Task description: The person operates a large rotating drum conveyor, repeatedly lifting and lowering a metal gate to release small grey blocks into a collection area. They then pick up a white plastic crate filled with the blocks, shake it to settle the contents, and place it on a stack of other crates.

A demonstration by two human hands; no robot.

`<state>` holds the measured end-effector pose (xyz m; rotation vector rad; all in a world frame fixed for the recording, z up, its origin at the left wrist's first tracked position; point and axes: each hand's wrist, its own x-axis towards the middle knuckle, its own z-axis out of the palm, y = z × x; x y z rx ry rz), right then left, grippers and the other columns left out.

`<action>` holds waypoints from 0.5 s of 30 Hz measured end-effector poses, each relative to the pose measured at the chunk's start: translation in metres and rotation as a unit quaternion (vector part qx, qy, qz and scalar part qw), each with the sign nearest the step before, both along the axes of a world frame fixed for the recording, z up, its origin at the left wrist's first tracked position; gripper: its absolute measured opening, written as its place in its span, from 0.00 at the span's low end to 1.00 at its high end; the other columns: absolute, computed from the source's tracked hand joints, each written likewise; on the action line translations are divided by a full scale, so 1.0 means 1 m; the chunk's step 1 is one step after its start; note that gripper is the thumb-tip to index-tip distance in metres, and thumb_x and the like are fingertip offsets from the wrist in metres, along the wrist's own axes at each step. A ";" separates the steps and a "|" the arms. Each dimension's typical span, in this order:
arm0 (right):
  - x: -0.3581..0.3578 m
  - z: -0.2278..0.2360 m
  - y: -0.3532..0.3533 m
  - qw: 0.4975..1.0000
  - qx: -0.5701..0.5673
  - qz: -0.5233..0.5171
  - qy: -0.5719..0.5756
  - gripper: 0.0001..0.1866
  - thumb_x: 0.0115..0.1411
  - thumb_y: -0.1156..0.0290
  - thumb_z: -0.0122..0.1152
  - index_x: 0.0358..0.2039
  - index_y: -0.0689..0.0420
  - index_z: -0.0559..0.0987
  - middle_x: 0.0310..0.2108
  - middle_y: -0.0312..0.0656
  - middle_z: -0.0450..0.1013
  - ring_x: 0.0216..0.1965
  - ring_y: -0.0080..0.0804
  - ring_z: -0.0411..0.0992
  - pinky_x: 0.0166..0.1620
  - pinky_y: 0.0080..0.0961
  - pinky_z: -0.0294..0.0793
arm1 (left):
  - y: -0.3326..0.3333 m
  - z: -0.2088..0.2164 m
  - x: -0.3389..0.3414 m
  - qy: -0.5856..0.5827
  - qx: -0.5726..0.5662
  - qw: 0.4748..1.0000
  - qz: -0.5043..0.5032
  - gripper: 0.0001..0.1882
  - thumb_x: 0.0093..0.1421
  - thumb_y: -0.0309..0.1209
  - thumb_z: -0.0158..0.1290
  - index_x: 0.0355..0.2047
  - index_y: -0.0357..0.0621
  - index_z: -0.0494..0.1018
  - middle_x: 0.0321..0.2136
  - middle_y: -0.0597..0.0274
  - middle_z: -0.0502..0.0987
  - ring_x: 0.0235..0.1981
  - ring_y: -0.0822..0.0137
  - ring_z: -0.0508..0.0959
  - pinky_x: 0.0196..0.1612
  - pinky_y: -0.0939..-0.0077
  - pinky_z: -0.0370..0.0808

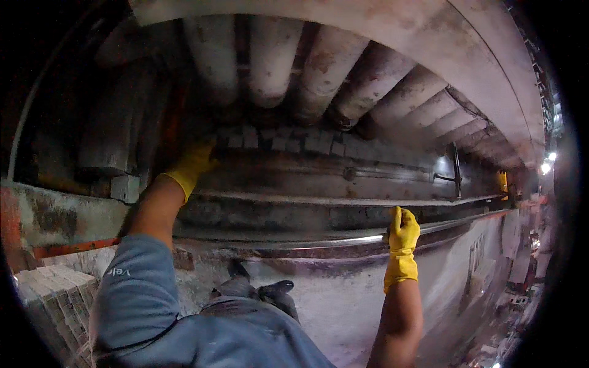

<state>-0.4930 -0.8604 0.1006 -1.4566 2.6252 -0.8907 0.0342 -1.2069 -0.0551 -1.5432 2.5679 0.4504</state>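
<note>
My left hand (191, 167), in a yellow glove, reaches into the dark left part of a long machine bed. Its fingers are blurred and lost in shadow near the left end of a row of small grey blocks (279, 140); I cannot tell whether they touch. Farther right, my right hand (403, 236) wears a yellow glove too and has its fingers curled closed. It rests at the front of the bed, between a thin ledge (319, 200) and a shiny metal rail (343, 240). Whatever its fingers grip is hidden.
Thick pale cylinders (273, 61) stand in a row beyond the blocks, beneath a broad curved beam (392, 21). A dark upright bracket (456, 168) rises from the bed at right. Stacked pale slabs (58, 300) lie at lower left. My shoes (276, 287) are on the dusty floor.
</note>
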 end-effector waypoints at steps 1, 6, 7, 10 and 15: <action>0.002 0.004 0.000 1.000 0.008 0.002 0.001 0.19 0.72 0.53 0.60 0.37 0.58 0.85 0.33 0.49 0.82 0.34 0.50 0.81 0.39 0.38 0.78 | -0.004 0.000 0.003 -0.029 0.025 0.999 -0.013 0.48 0.61 0.50 0.63 0.74 0.42 0.57 0.74 0.47 0.61 0.75 0.46 0.59 0.76 0.57 0.57; 0.004 0.003 -0.006 1.000 0.004 0.003 0.001 0.20 0.72 0.52 0.60 0.37 0.58 0.85 0.32 0.49 0.81 0.33 0.51 0.80 0.38 0.40 0.77 | 0.006 -0.017 0.022 0.099 0.036 0.994 -0.018 0.42 0.61 0.48 0.64 0.73 0.50 0.65 0.72 0.46 0.64 0.73 0.46 0.63 0.74 0.54 0.62; 0.006 0.005 -0.005 1.000 -0.011 0.010 0.003 0.21 0.72 0.52 0.60 0.37 0.58 0.85 0.31 0.49 0.81 0.33 0.51 0.80 0.38 0.40 0.77 | 0.014 -0.004 0.013 0.081 0.067 0.994 -0.023 0.41 0.62 0.48 0.64 0.72 0.50 0.65 0.72 0.46 0.65 0.73 0.46 0.64 0.73 0.54 0.63; 0.018 0.020 -0.004 0.999 -0.019 -0.009 -0.044 0.22 0.72 0.49 0.60 0.37 0.58 0.85 0.31 0.50 0.80 0.32 0.53 0.79 0.38 0.40 0.76 | 0.035 0.063 -0.022 -0.017 0.181 0.983 -0.036 0.39 0.62 0.49 0.64 0.70 0.51 0.68 0.70 0.45 0.67 0.71 0.45 0.66 0.71 0.53 0.65; 0.006 0.012 0.002 0.999 -0.035 0.009 0.006 0.23 0.71 0.48 0.60 0.35 0.57 0.84 0.30 0.52 0.79 0.31 0.53 0.78 0.35 0.40 0.76 | 0.107 0.211 -0.064 0.033 0.231 0.966 -0.112 0.34 0.62 0.53 0.62 0.65 0.52 0.74 0.63 0.44 0.75 0.64 0.43 0.74 0.66 0.50 0.71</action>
